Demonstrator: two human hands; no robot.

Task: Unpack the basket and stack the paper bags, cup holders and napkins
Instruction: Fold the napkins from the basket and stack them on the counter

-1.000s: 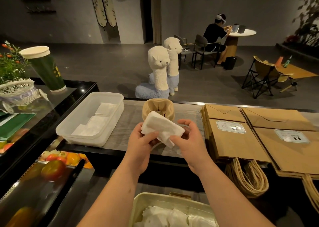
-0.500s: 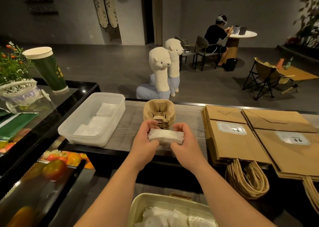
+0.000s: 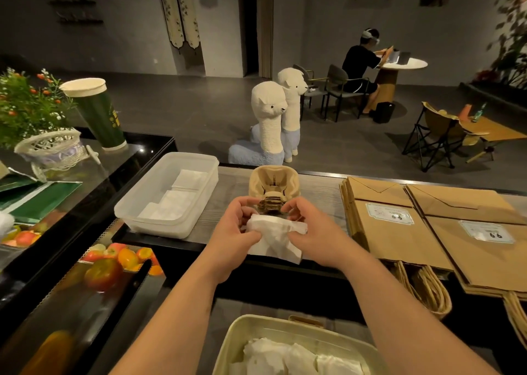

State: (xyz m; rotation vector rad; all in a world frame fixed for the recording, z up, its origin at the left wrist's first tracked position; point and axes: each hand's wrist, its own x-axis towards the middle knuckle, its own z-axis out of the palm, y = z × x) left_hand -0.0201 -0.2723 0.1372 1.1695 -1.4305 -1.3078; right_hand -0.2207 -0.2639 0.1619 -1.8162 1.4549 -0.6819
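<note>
Above the grey wooden counter (image 3: 228, 186), left hand (image 3: 235, 233) and right hand (image 3: 312, 232) pinch a white paper napkin (image 3: 275, 236), squared a moment ago, now drooping open, so it probably needs refolding before stacking.

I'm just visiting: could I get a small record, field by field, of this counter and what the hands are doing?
Hands: left hand and right hand both grip a napkin bundle
Clear tub: holds folded napkins
Cup holders: one stack, just behind the hands
Paper bags: two flat piles, on the right
Basket: nearest the person, loose napkins inside
</note>
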